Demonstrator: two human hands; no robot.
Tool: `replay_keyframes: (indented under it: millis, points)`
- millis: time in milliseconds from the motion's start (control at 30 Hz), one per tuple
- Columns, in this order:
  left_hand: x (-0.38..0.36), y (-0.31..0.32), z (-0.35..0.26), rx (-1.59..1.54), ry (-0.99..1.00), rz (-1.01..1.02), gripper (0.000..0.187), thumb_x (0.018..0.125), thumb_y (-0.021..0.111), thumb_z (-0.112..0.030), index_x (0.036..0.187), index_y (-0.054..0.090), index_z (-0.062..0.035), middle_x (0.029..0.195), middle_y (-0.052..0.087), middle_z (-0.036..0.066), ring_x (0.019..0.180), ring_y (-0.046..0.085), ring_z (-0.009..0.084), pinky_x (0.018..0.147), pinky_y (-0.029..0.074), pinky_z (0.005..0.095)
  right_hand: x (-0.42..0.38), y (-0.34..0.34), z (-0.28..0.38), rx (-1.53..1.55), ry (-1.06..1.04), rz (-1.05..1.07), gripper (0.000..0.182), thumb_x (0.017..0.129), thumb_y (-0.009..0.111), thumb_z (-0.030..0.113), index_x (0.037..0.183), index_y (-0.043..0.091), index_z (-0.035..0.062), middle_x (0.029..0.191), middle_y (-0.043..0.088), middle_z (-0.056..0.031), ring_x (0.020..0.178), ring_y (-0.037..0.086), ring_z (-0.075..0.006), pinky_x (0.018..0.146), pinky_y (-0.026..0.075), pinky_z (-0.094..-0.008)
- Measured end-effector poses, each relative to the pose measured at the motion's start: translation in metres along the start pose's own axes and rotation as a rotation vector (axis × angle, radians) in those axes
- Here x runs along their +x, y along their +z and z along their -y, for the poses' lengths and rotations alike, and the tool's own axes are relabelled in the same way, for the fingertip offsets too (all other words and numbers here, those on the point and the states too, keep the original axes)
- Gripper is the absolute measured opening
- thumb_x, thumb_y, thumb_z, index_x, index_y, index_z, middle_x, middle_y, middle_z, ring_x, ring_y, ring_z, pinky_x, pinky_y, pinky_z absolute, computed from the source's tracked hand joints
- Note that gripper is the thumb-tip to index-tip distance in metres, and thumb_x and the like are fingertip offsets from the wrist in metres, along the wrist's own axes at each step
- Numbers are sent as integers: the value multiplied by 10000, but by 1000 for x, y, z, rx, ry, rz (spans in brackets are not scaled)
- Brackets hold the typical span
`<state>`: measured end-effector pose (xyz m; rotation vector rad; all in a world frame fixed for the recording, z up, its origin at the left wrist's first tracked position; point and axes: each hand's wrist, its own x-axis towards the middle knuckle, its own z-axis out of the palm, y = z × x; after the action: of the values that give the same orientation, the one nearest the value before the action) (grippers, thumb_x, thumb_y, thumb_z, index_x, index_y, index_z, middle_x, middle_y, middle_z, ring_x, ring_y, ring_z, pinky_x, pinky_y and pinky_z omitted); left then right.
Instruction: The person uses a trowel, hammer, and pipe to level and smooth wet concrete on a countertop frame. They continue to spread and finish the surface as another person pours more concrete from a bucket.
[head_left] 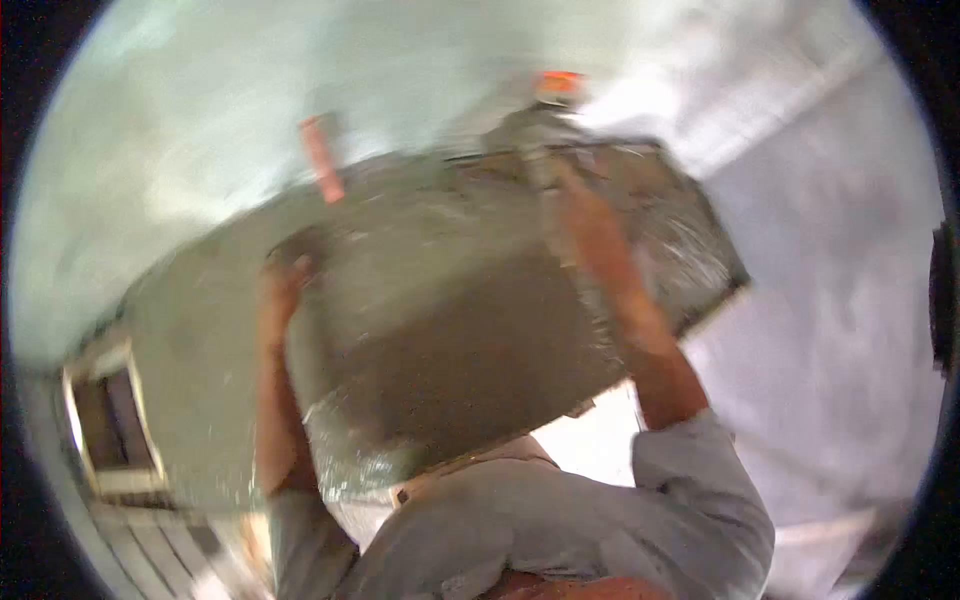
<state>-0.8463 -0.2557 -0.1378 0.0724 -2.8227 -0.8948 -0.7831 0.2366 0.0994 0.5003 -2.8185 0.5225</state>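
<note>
Looking across from the left, a framed opening [105, 420] sits low at the edge of the view, beside a grey, wet-looking plaster wall [200, 340]. The left hand [282, 285] is raised against a large grey board [470, 330] smeared with mortar, its fingers pressed to the board's left edge; blur hides how far they curl. An orange strip [322, 158] stands tilted just above the board's upper left. The board fills the middle of the view, tilted, its far corner to the upper right. The right hand [585, 215] lies on the board near its top, and whether it grips anything cannot be told. An orange-topped object [558, 88] shows just beyond it, too blurred to name. Both arms wear grey sleeves [690, 470].
</note>
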Motion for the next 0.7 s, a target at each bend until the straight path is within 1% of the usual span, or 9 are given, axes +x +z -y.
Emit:
replay_keyframes:
  millis: [33,67,100,200,367,433,533,667,700]
  points:
    - [-5,-40,-47,214,10,246,569,859,616,-435,1241,551,-18,1196,590,219,1146,538,345,938,429,441,-16,5,3,370,251,18,526,878,568,177,1369,423,57,1153,608,-154,865,628,-261,726,508,-375]
    - [-8,-38,-52,112,-50,76,594,866,600,-455,1277,531,-32,1258,560,203,1230,467,362,1041,338,437,-33,-11,24,610,488,5,525,883,574,182,1372,423,65,1001,618,-112,738,604,-206,625,499,-336]
    - [0,-37,-57,197,75,45,604,867,598,-457,1291,521,-35,1297,532,196,1256,443,360,1069,299,439,-56,-29,46,873,708,-14,524,888,581,187,1375,424,72,849,628,-71,611,581,-151,524,490,-298]
    - [8,-39,-111,175,263,40,625,875,583,-471,1324,495,-46,1368,469,187,1303,394,355,1097,259,452,-130,-45,65,923,794,-244,540,911,574,201,1401,390,69,676,530,0,486,477,-78,404,389,-231]
    - [-24,-51,-196,-186,413,307,657,890,551,-491,1375,439,-63,1433,395,179,1345,343,337,1095,261,476,-287,-109,65,793,1049,-609,450,895,583,124,1307,449,3,667,536,-3,455,474,-58,385,395,-192]
    - [-54,-60,-225,-162,286,450,629,902,547,-456,1386,426,-73,1429,404,170,1344,346,328,1094,277,459,-355,-138,64,757,1128,-804,435,873,604,132,1269,481,-1,647,528,-2,471,482,-75,392,407,-206]
    - [-78,-60,-241,-253,278,629,600,905,559,-403,1392,420,-82,1419,422,152,1331,370,300,1089,305,425,-450,-163,63,821,1099,-920,404,877,611,148,1210,455,-21,769,559,-61,512,519,-96,400,426,-196]
    - [-135,-56,-286,-516,250,699,558,931,527,-377,1378,431,-56,1390,454,127,1305,403,263,1069,342,388,-643,-67,47,1035,1516,-894,246,833,648,165,1014,553,27,782,595,-69,522,556,-147,456,495,-299]
    - [-158,-52,-305,-554,220,663,549,939,519,-371,1372,433,-44,1382,462,121,1299,409,250,1063,349,378,-699,-14,41,851,1577,-831,213,817,667,164,956,566,37,724,586,-52,510,543,-149,446,480,-318]
